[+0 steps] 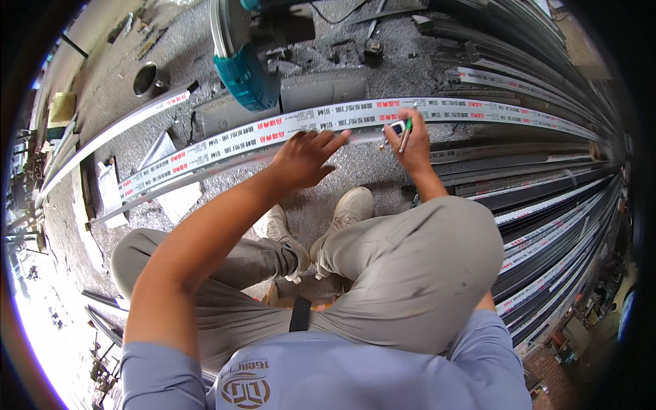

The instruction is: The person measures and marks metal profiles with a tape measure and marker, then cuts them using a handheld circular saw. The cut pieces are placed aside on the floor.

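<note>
Two long metal profiles (355, 113), covered in white film with red and black print, lie side by side across the floor in front of me. My left hand (305, 158) is open, palm down, with its fingers stretched toward the near edge of the profiles; whether they touch is unclear. In my right hand (412, 152) is a slim pen (405, 140) with a green part showing, its fingers closed around it. A small dark and white item (395, 128), possibly a tape measure, sits at those same fingers, partly hidden. Beyond the profiles stands a teal power saw (247, 78).
Many film-wrapped profiles (547, 219) are stacked along the right side. A metal cup (147, 80) stands at the far left, near another white strip (116, 133). Paper scraps (179, 200) and dark offcuts litter the grey floor. My shoes (352, 206) are just below the profiles.
</note>
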`<control>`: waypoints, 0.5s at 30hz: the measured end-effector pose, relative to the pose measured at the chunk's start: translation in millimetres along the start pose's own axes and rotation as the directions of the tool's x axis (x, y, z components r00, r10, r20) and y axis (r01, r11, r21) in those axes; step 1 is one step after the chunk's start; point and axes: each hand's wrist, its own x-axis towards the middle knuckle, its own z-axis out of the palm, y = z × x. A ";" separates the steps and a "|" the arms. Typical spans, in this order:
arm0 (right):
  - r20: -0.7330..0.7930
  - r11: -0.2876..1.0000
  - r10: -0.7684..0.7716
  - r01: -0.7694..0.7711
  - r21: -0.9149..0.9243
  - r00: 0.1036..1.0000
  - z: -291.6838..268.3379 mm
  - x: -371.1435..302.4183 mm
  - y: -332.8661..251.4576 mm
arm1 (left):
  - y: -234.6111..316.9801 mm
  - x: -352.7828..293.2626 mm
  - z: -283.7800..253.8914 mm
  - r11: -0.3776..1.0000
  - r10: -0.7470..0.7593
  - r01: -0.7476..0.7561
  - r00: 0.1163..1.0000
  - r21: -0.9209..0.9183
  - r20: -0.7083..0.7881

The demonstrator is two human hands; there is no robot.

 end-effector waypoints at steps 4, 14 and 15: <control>0.011 1.000 -0.004 0.004 -0.016 1.000 -14.7 -21.0 -16.5 | -22.7 -67.6 -44.0 0.995 0.076 -0.083 0.991 0.062 0.108; 0.287 0.944 -0.161 0.232 -0.235 0.944 0.4 -72.3 16.0 | -131.6 -191.7 -181.0 0.806 -0.578 0.463 0.484 0.368 0.657; 0.323 0.946 -0.082 0.176 -0.272 0.943 5.8 -79.8 22.6 | -142.4 -200.1 -187.8 0.771 -0.629 0.474 0.461 0.426 0.626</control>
